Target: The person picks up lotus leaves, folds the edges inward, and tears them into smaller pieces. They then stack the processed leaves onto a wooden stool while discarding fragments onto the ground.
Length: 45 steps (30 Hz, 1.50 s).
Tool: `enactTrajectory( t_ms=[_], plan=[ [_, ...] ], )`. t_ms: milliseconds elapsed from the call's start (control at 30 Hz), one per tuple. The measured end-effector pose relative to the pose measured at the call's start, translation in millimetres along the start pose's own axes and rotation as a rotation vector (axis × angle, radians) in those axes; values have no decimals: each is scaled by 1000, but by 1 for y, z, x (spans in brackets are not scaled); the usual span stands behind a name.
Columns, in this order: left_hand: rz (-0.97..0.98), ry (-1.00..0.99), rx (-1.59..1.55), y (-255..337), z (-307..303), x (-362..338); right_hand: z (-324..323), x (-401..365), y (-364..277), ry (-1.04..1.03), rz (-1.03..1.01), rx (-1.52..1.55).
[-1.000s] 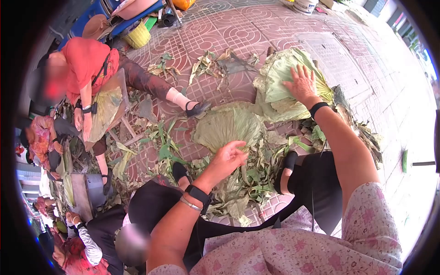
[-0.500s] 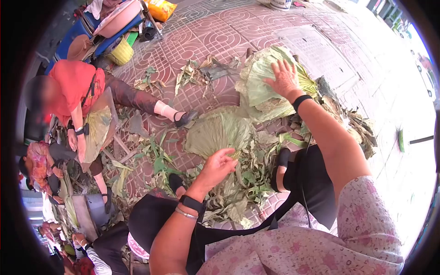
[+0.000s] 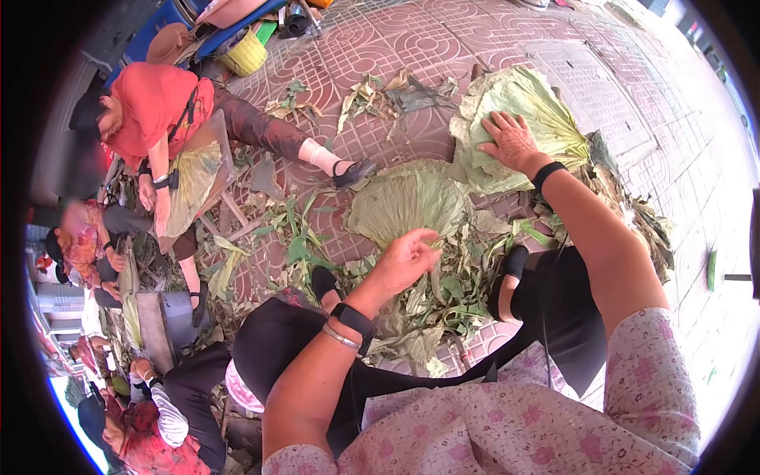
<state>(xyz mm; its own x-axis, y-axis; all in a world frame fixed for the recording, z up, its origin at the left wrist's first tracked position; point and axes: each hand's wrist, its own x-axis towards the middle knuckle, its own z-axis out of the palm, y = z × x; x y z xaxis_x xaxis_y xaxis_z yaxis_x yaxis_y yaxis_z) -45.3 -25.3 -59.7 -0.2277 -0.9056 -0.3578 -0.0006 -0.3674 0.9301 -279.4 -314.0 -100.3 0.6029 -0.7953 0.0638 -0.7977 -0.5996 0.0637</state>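
Observation:
A stack of large, pale green dried leaves (image 3: 546,99), fan-shaped and probably lotus, lies at the upper right. My right hand (image 3: 509,141) rests flat on its left part with the fingers spread. Nearer to me, another fan-shaped dried leaf (image 3: 412,198) lies over the scraps. Just in front of its lower edge is my left hand (image 3: 408,261), fingers loosely bent and apart, holding nothing that I can see. Leaf scraps (image 3: 443,297) cover the ground between my feet.
To the left a person in a red top (image 3: 162,107) sits handling a similar leaf (image 3: 194,186). Other people sit at the lower left. A yellow basket (image 3: 245,54) stands at the upper left. Darker dried leaves (image 3: 633,218) are heaped beyond my right knee.
The view has shifted, so the scene sits farther right and slightly higher. My right hand still lies on the leaf stack. My left hand's fingers are a little more bent.

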Motion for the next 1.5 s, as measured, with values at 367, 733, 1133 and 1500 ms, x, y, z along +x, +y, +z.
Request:
enactTrajectory(
  t_ms=[367, 733, 1133, 1500],
  plan=[
    [152, 371, -21, 35, -36, -15, -13, 3, -42, 265, -314, 114],
    [198, 706, -212, 47, -57, -40, 89, -104, -157, -817, -327, 262],
    [147, 733, -135, 62, -62, -74, 212, -117, -252, -387, -78, 481],
    [98, 683, -136, 60, -57, -78, 234, -81, -255, -344, 632, 666]
  ],
)
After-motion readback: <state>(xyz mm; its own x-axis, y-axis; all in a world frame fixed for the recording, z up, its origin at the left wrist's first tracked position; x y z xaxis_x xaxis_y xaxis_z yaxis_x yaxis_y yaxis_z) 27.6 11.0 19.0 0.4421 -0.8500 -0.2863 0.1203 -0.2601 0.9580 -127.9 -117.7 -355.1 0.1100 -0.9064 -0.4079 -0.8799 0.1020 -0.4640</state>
